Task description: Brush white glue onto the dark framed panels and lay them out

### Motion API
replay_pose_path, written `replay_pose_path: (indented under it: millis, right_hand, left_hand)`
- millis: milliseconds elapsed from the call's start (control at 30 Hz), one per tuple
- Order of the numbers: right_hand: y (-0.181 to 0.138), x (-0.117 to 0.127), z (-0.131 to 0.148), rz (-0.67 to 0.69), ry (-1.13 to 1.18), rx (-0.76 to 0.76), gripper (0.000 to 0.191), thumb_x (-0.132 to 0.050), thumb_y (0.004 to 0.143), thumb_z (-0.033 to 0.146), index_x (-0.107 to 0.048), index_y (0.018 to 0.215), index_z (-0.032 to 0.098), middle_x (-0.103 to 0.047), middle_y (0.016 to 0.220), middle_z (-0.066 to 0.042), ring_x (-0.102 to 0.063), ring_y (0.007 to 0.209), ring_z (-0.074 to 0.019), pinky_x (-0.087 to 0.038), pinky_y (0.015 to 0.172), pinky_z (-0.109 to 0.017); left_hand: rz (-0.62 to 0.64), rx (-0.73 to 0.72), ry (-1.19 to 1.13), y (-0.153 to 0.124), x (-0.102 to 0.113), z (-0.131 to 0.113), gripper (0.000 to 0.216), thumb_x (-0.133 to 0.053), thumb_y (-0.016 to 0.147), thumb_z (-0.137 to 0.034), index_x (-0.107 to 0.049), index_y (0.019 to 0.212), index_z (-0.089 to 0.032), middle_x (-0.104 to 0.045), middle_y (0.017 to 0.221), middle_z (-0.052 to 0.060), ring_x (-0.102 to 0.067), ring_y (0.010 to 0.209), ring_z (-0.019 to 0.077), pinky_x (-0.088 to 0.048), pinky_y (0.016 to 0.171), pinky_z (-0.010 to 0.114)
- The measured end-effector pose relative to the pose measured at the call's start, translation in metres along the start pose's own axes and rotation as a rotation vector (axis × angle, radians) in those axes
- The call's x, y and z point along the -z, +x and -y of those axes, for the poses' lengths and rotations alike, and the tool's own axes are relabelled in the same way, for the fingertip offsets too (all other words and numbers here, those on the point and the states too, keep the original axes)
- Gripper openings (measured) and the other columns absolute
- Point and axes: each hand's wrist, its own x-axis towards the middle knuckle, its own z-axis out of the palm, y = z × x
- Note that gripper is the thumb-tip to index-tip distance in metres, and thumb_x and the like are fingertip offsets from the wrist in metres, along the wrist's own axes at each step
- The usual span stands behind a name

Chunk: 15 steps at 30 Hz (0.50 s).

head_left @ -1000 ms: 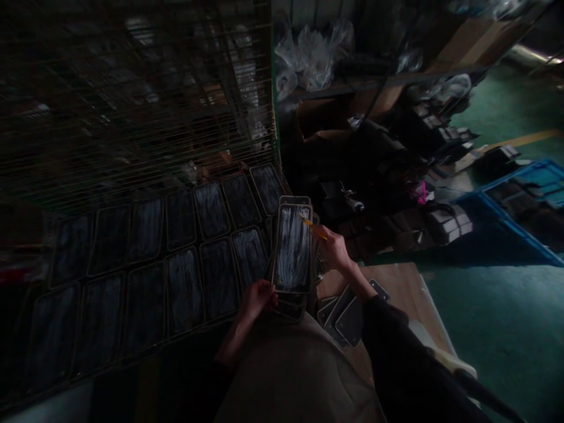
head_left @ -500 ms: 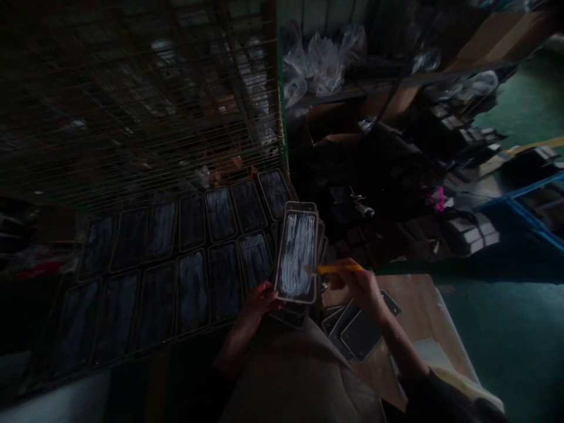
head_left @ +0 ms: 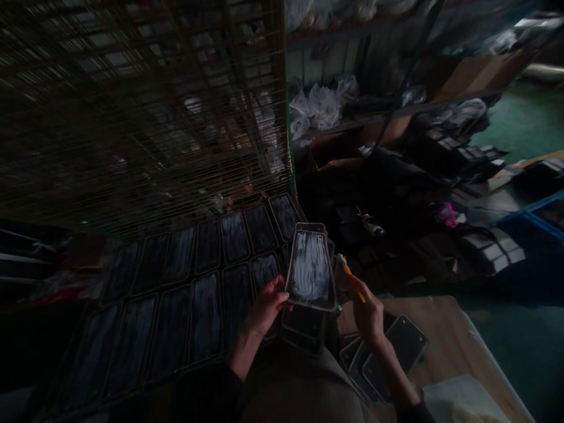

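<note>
My left hand grips the lower left edge of a dark rectangular plate smeared with white streaks, the top one of a stack on my lap. My right hand is closed on a small yellow-handled brush, whose tip sits just off the plate's right edge. Under and right of my right hand lie several dark uncoated plates fanned out on a wooden board.
To the left, a wire tray carries rows of coated plates. Above it rises a wire rack. Cluttered shelves with plastic bags, boxes and dark parts fill the back right; green floor lies at the right.
The brush has come off the plate's face and now sits beside its right edge. My left hand has lifted the top plate a little. The view has tilted upward.
</note>
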Motion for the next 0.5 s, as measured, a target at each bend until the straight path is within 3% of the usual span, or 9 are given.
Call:
replay_pose_path:
  millis: [67,167,300,500]
  right_hand:
    - [0.011,0.01,0.013,-0.019,0.016,-0.012,0.032,-0.046,0.095,0.035,-0.06,0.119,0.02,-0.069,0.106,-0.008,-0.068,0.092,-0.0195,-0.055,0.082,-0.03]
    - [0.031,0.011,0.037,0.129,0.049,0.02,0.033,-0.045,0.096,0.034,-0.058,0.123,0.02,-0.07,0.104,-0.008,-0.068,0.088,-0.0181,-0.055,0.077,-0.026]
    - [0.054,-0.021,0.059,0.353,-0.035,0.184,0.03,-0.044,0.097,0.029,-0.059,0.122,0.023,-0.066,0.115,-0.007,-0.066,0.097,-0.0196,-0.053,0.082,-0.028]
    - [0.088,-0.067,0.061,0.384,-0.221,0.265,0.03,-0.043,0.097,0.025,-0.059,0.121,0.02,-0.066,0.115,-0.007,-0.066,0.097,-0.0198,-0.052,0.082,-0.027]
  left_hand:
    - [0.043,0.063,0.107,-0.002,0.014,0.009,0.012,-0.062,0.073,-0.021,-0.054,0.08,-0.016,-0.054,0.071,-0.002,-0.053,0.061,0.0095,-0.045,0.058,0.022]
    - [-0.011,0.149,0.182,-0.004,0.039,0.036,0.016,-0.064,0.068,-0.023,-0.051,0.076,-0.017,-0.051,0.068,-0.004,-0.051,0.058,0.0087,-0.044,0.056,0.021]
    - [-0.083,0.238,0.21,-0.001,0.06,0.065,0.019,-0.061,0.067,-0.024,-0.044,0.072,-0.019,-0.047,0.062,-0.006,-0.053,0.053,0.0085,-0.044,0.053,0.02]
    - [-0.079,0.164,0.284,0.004,0.061,0.072,0.021,-0.062,0.062,-0.02,-0.043,0.07,-0.02,-0.05,0.059,-0.007,-0.06,0.052,0.0117,-0.04,0.046,0.018]
